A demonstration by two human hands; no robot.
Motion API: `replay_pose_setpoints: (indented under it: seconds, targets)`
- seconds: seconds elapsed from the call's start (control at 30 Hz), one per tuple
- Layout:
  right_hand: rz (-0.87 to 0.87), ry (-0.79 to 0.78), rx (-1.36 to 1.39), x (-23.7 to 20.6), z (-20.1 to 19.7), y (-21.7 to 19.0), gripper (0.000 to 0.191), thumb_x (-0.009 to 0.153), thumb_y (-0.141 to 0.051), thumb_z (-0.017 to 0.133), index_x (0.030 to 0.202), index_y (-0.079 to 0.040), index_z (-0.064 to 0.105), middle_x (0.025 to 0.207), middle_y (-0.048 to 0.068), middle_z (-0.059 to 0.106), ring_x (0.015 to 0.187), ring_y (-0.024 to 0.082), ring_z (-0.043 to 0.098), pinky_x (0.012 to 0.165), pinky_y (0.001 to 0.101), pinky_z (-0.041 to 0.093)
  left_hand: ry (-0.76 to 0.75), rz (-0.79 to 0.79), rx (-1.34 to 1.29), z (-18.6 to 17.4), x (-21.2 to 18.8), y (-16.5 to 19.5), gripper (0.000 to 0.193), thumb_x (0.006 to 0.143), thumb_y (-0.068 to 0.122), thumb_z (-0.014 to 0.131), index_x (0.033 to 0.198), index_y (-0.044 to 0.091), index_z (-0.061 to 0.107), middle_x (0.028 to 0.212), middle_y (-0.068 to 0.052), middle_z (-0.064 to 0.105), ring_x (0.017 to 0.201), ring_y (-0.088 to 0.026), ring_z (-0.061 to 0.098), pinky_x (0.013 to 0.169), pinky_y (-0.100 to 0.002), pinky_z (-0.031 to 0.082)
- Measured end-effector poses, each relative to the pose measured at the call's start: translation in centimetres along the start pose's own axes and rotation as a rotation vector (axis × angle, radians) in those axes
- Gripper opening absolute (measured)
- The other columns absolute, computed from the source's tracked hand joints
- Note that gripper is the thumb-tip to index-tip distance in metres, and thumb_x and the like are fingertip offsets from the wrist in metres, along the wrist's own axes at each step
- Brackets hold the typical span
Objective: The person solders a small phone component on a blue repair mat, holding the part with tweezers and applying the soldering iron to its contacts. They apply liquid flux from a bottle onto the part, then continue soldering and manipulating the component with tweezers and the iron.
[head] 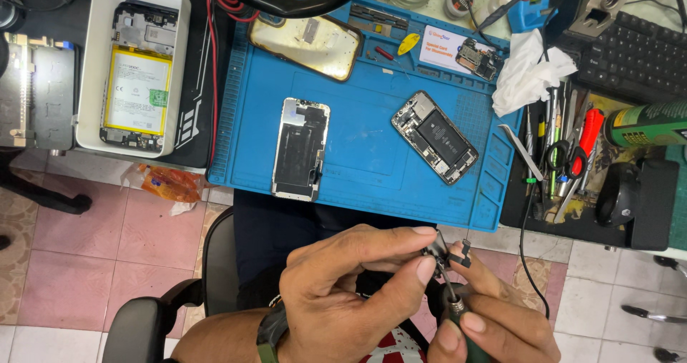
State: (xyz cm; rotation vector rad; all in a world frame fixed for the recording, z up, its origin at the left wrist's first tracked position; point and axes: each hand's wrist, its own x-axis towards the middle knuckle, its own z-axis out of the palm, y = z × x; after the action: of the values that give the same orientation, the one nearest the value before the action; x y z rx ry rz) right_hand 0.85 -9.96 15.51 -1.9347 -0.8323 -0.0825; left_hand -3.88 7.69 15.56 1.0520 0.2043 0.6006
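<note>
My left hand point(343, 291) pinches a small black phone part with a flex cable point(445, 250) between thumb and forefinger, low in the view over my lap. My right hand point(494, 327) grips a green-handled screwdriver point(453, 302) whose tip points up at that part. On the blue work mat point(372, 170) above lie an opened phone body with its battery showing point(434, 137) and a detached screen, face down point(301, 148).
A white tray point(93, 62) at the left holds another opened phone point(139, 76). A phone back cover point(306, 44) and a small circuit board point(479, 59) lie at the mat's top. Tools, scissors point(565, 159), crumpled tissue point(529, 73), a keyboard point(633, 55) and a green can point(644, 123) crowd the right.
</note>
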Motion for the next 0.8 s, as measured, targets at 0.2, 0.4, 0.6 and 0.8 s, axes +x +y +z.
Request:
replay_pose_setpoints:
  seconds: [0.2, 0.4, 0.6, 0.8]
  targets:
    - [-0.052, -0.008, 0.001, 0.00, -0.18, 0.35, 0.029, 0.090, -0.005, 0.069, 0.115, -0.010, 0.054, 0.106, 0.010, 0.063, 0.128, 0.043, 0.063, 0.103, 0.0476, 0.061, -0.001, 0.012, 0.014, 0.09, -0.09, -0.03, 0.028, 0.094, -0.011, 0.077, 0.122, -0.007, 0.072, 0.111, -0.020, 0.079, 0.101, -0.021, 0.080, 0.089, -0.029, 0.068]
    - [-0.094, 0.017, 0.019, 0.09, 0.01, 0.62, 0.030, 0.092, -0.006, 0.069, 0.117, -0.011, 0.054, 0.106, 0.008, 0.062, 0.127, 0.043, 0.065, 0.108, 0.0527, 0.059, -0.006, 0.040, 0.035, 0.15, -0.19, -0.10, 0.028, 0.095, -0.012, 0.077, 0.122, -0.007, 0.072, 0.111, -0.020, 0.079, 0.099, -0.019, 0.080, 0.090, -0.029, 0.068]
    - [-0.084, -0.030, -0.019, 0.18, -0.55, 0.41, 0.029, 0.092, -0.008, 0.070, 0.116, -0.010, 0.054, 0.107, 0.009, 0.062, 0.127, 0.042, 0.064, 0.109, 0.0545, 0.058, -0.004, 0.027, 0.024, 0.16, -0.25, -0.16, 0.029, 0.094, -0.012, 0.077, 0.122, -0.007, 0.072, 0.110, -0.019, 0.079, 0.100, -0.020, 0.080, 0.089, -0.028, 0.067]
    - [-0.068, -0.008, -0.018, -0.05, -0.41, 0.46, 0.028, 0.092, -0.008, 0.070, 0.115, -0.011, 0.055, 0.108, 0.009, 0.063, 0.129, 0.041, 0.064, 0.112, 0.0559, 0.056, -0.004, 0.025, 0.021, 0.20, -0.17, -0.17, 0.029, 0.094, -0.012, 0.077, 0.122, -0.007, 0.072, 0.110, -0.020, 0.079, 0.101, -0.020, 0.080, 0.089, -0.028, 0.067]
